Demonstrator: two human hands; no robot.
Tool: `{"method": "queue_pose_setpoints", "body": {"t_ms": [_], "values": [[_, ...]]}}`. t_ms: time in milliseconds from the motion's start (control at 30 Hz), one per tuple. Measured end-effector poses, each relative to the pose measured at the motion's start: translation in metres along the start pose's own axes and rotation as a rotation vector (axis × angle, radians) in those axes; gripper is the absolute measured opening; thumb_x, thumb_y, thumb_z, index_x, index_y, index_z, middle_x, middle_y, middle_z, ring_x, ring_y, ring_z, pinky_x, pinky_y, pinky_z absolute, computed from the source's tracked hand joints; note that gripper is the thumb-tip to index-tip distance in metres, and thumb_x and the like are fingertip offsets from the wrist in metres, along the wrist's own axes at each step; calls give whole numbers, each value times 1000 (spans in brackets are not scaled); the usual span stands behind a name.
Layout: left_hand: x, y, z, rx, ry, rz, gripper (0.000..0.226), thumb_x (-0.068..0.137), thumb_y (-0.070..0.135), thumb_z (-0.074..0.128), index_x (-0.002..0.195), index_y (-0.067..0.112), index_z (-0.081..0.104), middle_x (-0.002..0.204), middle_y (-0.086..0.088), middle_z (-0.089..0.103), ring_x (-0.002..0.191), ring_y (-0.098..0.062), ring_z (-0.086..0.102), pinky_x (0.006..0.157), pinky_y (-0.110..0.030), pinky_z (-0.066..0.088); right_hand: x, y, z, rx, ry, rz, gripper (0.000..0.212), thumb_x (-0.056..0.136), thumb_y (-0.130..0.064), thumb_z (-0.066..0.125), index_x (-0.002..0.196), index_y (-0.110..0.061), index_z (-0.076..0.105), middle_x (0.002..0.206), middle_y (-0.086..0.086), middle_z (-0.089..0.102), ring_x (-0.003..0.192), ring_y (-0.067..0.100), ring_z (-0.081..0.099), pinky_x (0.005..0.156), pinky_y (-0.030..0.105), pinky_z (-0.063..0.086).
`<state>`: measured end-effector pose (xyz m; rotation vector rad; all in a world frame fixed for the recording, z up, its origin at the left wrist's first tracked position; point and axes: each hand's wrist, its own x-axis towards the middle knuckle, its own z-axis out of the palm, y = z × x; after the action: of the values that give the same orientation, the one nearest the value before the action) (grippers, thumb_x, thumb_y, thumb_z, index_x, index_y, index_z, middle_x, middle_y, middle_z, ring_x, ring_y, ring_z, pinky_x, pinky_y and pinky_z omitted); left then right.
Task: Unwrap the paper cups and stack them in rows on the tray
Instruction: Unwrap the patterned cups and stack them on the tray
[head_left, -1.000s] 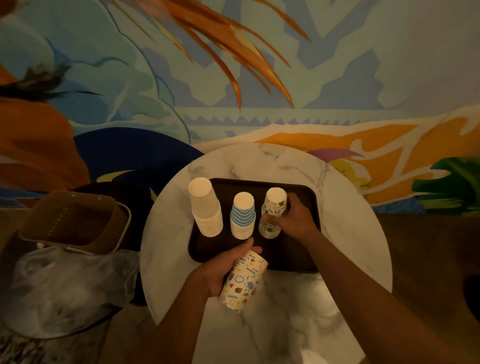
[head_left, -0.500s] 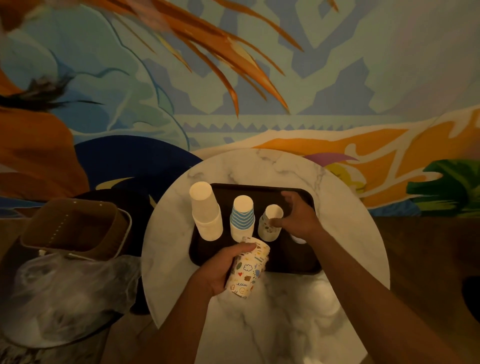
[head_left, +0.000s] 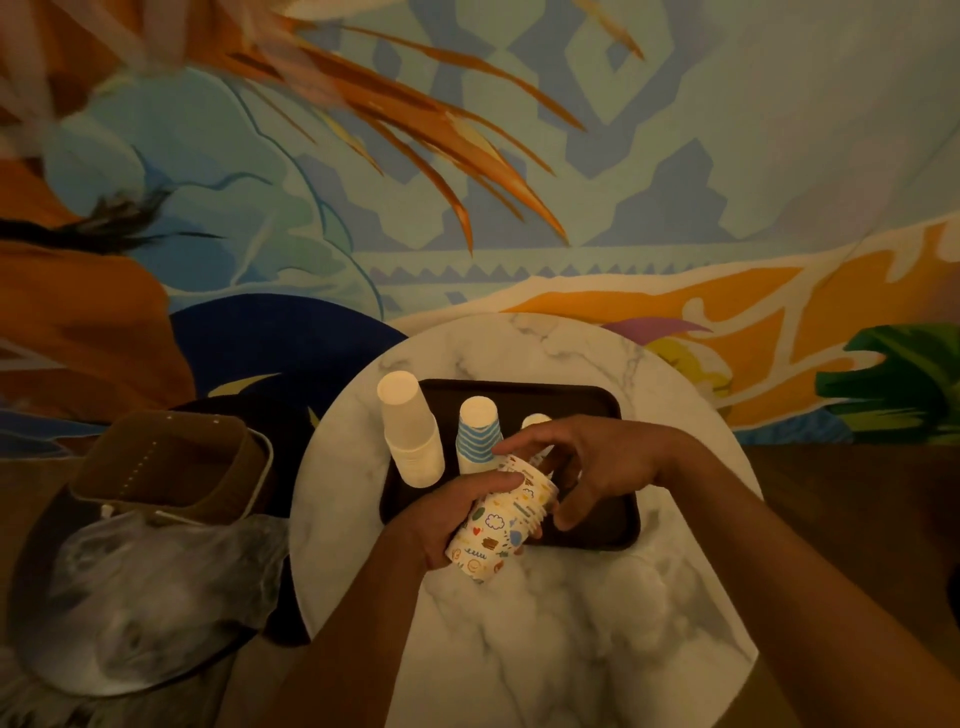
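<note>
Head view: the round table (head_left: 571, 623) has a smooth white marble top with grey veins. On it lies a dark rectangular tray (head_left: 582, 402) with rounded corners. The left hand (head_left: 441, 519) grips a tilted stack of printed cups (head_left: 493, 525), paper with small colourful drawings, over the tray's near edge. The right hand (head_left: 597, 467) hovers at its rim with fingers spread wide; whether they touch it I cannot tell. A plain white stack (head_left: 410, 436) and a blue-striped stack (head_left: 478, 434) stand upside down on the tray.

This is looking like a café or a lounge: a big painted mural (head_left: 519, 156) is filling the background, and a small round marble table (head_left: 571, 649) is carrying a dark serving tray (head_left: 571, 402) with stacks of paper cups (head_left: 410, 436).
</note>
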<state>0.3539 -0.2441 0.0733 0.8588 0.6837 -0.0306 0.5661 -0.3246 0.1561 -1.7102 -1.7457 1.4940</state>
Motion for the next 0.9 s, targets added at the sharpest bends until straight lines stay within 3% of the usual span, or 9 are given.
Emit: {"method": "queue_pose_setpoints", "body": {"t_ms": [100,267,367,433,500,567,700,900], "values": [[-1,-1,11,61,-13,-16,83,71,41,86,138,4,55,128,-29,65,110,-41,65,87,-45,55,-4,1,1,-108,-19,-6,93,64,-14,94,138,-49,51,133,-15,57,118,12,61,93,37,60],[-1,-7,34,92,-1,23,75,71,36,84,135,7,58,125,-27,67,109,-41,66,83,-43,57,-13,4,-1,-268,-48,24,81,62,-19,95,128,-48,58,122,-18,61,108,6,62,89,30,59],[-2,-15,46,77,22,40,80,71,39,89,138,10,56,127,-26,66,117,-46,63,99,-55,51,-21,12,-4,-232,-65,71,78,60,-15,96,125,-41,61,115,-16,65,104,7,66,87,28,60],[-2,-21,48,85,27,32,82,71,42,90,138,9,56,128,-26,66,118,-46,61,106,-59,44,-27,22,-8,-232,-49,115,77,61,-11,95,125,-35,60,113,-14,64,99,8,65,78,22,58],[-2,-27,47,64,48,23,80,73,43,88,138,8,57,128,-27,66,115,-45,62,106,-57,44,-30,36,-14,-232,-6,176,79,60,-11,94,126,-34,57,115,-12,61,97,9,63,73,20,55],[-4,-30,44,55,86,16,70,79,44,82,136,11,59,126,-27,67,113,-44,63,105,-57,45,-31,52,-21,-223,55,222,81,56,-14,95,122,-36,55,118,-11,59,103,11,62,81,27,59],[-15,-27,39,64,141,11,60,81,47,77,134,24,62,120,-22,71,101,-35,70,88,-44,56,-30,74,-30,-163,224,273,79,52,-20,97,115,-33,52,116,-8,58,108,12,59,89,35,60],[-18,-27,27,-71,146,58,55,83,41,73,134,23,65,123,-24,70,95,-34,69,84,-41,55,-11,80,-19,173,501,196,85,51,-24,99,122,-31,54,120,-7,60,112,10,59,90,38,60]]}}
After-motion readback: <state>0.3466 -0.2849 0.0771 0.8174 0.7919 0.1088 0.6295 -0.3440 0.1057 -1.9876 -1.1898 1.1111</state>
